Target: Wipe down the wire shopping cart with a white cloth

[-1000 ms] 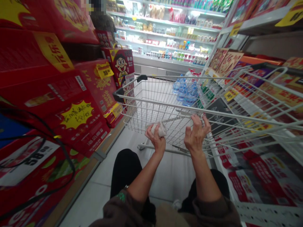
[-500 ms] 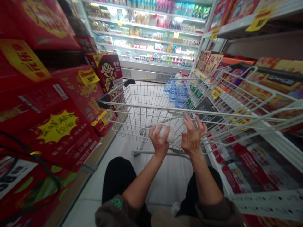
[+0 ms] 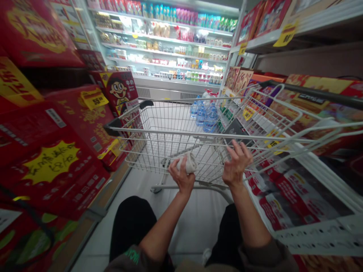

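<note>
A shopping cart of grey wire stands sideways in front of me, with dark plastic corners at its left end. My left hand is wrapped round a rolled-up whitish cloth, whose round end faces right, close to the cart's near side. My right hand is raised to the right, beside the same wire side. Its fingers are apart and slightly bent, with nothing visible in them. Whether its fingertips touch the wires I cannot tell.
Red boxes with price tags are stacked on the left. Shelves of packaged food line the right side. Several large water bottles stand on the floor behind the cart. A lit refrigerated display spans the back.
My left hand has shifted slightly left and turned the cloth roll, so its end shows. My right hand has moved a little right, away from the left. The view has swung slightly.
</note>
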`<action>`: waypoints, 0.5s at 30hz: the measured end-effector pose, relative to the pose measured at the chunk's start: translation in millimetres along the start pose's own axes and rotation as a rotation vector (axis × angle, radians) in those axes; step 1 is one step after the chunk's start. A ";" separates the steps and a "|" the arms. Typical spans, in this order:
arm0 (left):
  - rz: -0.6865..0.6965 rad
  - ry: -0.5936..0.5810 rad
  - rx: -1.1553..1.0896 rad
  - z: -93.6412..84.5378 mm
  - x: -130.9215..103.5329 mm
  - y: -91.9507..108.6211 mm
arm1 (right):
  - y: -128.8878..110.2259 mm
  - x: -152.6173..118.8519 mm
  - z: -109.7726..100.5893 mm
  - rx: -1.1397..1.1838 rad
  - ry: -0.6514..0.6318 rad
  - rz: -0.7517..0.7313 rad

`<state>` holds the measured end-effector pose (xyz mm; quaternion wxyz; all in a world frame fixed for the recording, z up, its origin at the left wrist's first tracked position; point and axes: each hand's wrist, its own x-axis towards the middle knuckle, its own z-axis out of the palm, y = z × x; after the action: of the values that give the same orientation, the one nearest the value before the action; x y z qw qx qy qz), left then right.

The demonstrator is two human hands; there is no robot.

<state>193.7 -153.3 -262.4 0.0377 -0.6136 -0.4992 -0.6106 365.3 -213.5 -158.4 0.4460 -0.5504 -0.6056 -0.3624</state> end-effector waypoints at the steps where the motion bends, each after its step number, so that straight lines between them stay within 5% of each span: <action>1: -0.005 0.005 0.001 5.3 -3.6 4.5 | 4.8 -1.2 -0.1 -0.019 -0.003 0.034; 7: 0.129 -0.140 -0.069 16.6 -38.4 26.7 | 12.3 4.8 1.8 0.074 -0.104 0.052; 15: 0.134 -0.070 -0.069 23.5 -18.3 47.7 | 11.5 5.5 -10.8 0.055 -0.191 0.066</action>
<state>246.3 -172.1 -255.9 0.0399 -0.6676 -0.4366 -0.6018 378.2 -220.1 -150.1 0.4130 -0.5895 -0.6367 -0.2767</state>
